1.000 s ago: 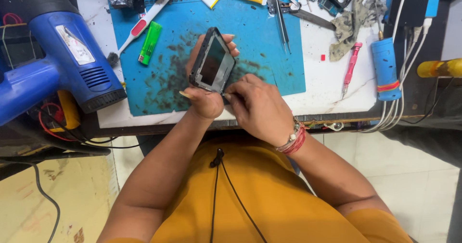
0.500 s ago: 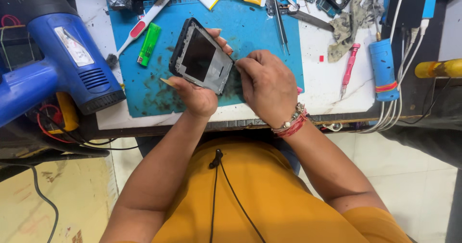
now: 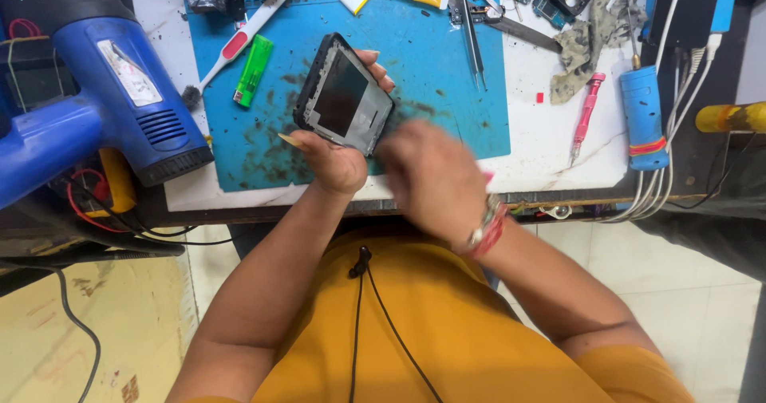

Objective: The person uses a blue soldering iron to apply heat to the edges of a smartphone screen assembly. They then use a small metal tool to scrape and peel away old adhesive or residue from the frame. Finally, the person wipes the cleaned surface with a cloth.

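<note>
My left hand (image 3: 339, 160) grips a dark phone frame (image 3: 343, 96), tilted, with its inner side facing up, over the blue work mat (image 3: 447, 76). My right hand (image 3: 431, 175) is blurred with motion just to the right of and below the frame, near the table's front edge. Whether it holds anything cannot be made out. A bracelet sits on the right wrist.
A blue heat gun (image 3: 104, 100) lies at the left. On the mat are a green lighter (image 3: 253, 69), a white and red brush (image 3: 243, 36) and tweezers (image 3: 471, 28). A pink screwdriver (image 3: 586, 116), a grey rag (image 3: 590, 40) and a blue cylinder (image 3: 642, 116) lie at the right.
My right hand has pulled back from the frame's right edge toward the table's front edge. The frame stays in my left hand, turned slightly.
</note>
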